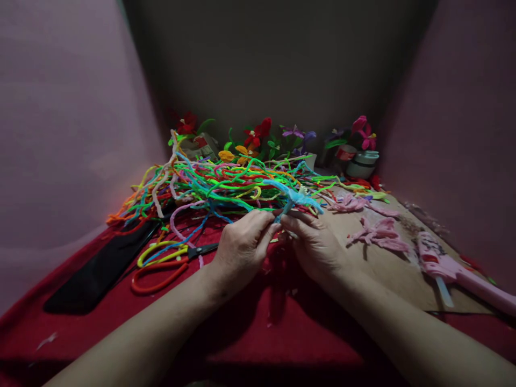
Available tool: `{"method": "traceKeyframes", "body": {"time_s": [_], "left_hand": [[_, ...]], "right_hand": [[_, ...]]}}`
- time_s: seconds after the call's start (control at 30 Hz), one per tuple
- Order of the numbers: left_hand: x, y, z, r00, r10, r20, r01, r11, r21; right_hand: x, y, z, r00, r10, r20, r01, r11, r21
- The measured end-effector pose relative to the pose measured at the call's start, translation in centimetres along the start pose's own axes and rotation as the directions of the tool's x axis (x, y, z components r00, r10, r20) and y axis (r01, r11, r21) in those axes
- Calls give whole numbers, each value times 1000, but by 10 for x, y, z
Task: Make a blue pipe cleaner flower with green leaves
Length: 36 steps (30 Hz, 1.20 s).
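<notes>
My left hand and my right hand meet at the middle of the red cloth. Both pinch the lower end of a light blue pipe-cleaner piece, whose bent loops stick up and spread just above my fingertips. Behind it lies a big tangled heap of pipe cleaners in green, yellow, orange, blue and pink.
Scissors with yellow and orange handles lie left of my hands, beside a flat black case. On the brown board to the right lie pink pipe-cleaner shapes and a pink glue gun. Finished flowers and a jar stand at the back.
</notes>
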<state>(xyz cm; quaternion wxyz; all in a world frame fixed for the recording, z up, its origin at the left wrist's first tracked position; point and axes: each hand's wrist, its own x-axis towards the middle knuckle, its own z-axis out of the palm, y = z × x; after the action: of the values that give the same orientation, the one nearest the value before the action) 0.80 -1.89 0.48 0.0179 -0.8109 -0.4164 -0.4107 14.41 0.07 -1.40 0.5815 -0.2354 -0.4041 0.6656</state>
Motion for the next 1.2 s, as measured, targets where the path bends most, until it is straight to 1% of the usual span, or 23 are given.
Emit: {"method": "traceKeyframes", "body": {"time_s": [0.2,0.27,0.37,0.47,0.53,0.67,0.73,0.8,0.9,0.93,1.03,1.1,1.17,1.2], "left_hand": [[0,0,2,1000,-16,10,16,999,-36],[1,2,1,999,-45,14,46,996,-70],[2,5,-2,985,-167,54,173,972,-159],[5,9,-5,940,-316,127,339,900,-272],[7,10,-8,905,-384,184,425,834,-352],[10,12,-11,837,-464,289,546,675,-497],[11,12,-11,799,-488,351,597,580,-554],[11,11,-10,772,-488,406,628,488,-606],[11,10,-10,760,-460,459,635,372,-678],[11,10,-10,752,-454,478,638,320,-700],[11,9,-11,715,-410,566,656,114,-746],[11,7,-11,701,-335,629,665,-12,-747],[11,5,-11,693,-251,676,678,-93,-729],[11,3,-11,688,-219,691,685,-117,-719]], "right_hand": [[-1,3,0,1000,24,-5,-24,1000,7],[-1,3,-1,999,45,5,-45,999,3],[-1,2,-2,999,39,11,-39,998,-53],[-1,-1,-2,999,-1,51,8,990,-144],[-1,-3,-1,997,-20,79,35,981,-193],[-1,-5,-1,994,-60,94,81,969,-235],[-1,-5,-2,993,-64,97,86,965,-246],[-1,-5,-3,994,-63,87,82,967,-240],[-1,-5,-3,997,-34,70,45,985,-167],[-1,-6,-3,997,-16,78,27,990,-138],[-1,-8,-1,993,34,115,-25,997,-79],[0,-9,0,990,70,125,-64,997,-51],[0,-10,0,986,107,125,-104,994,-31],[0,-10,0,985,117,128,-114,993,-25]]}}
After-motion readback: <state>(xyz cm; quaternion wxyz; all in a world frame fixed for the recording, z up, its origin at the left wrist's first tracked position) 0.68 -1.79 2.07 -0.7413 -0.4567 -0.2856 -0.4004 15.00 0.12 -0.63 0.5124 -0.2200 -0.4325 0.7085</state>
